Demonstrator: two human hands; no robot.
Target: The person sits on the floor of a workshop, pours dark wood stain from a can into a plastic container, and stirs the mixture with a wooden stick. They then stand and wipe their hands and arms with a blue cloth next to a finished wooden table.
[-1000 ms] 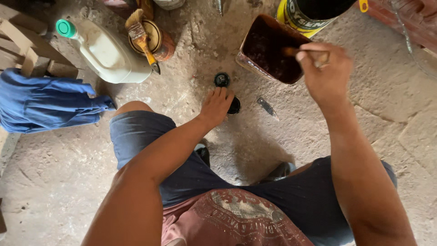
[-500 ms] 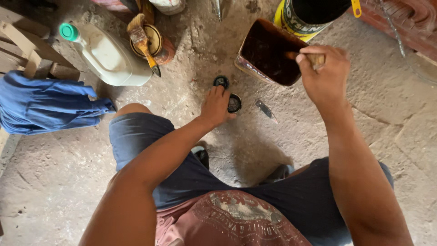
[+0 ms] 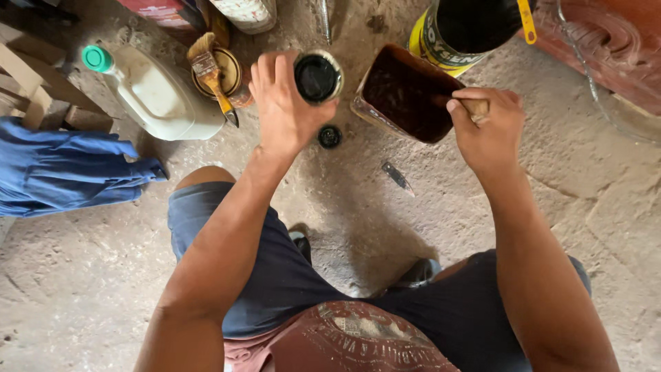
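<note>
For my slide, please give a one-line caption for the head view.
Left hand lifts a small dark jar while right hand holds a stick in a tub of dark liquid.

Open concrete floor (image 3: 427, 207) lies between the knees, interrupted only by a small black cap (image 3: 330, 136) and a small dark blade (image 3: 396, 175). Ahead, the way is crowded: a white jug (image 3: 162, 96), a brush (image 3: 213, 76) across a tin, a tub of dark liquid (image 3: 406, 93) and a yellow can (image 3: 447, 41). Blue cloth (image 3: 62, 165) blocks the left side.

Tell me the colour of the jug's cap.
Green, on the white jug's cap, seen in the head view.
</note>
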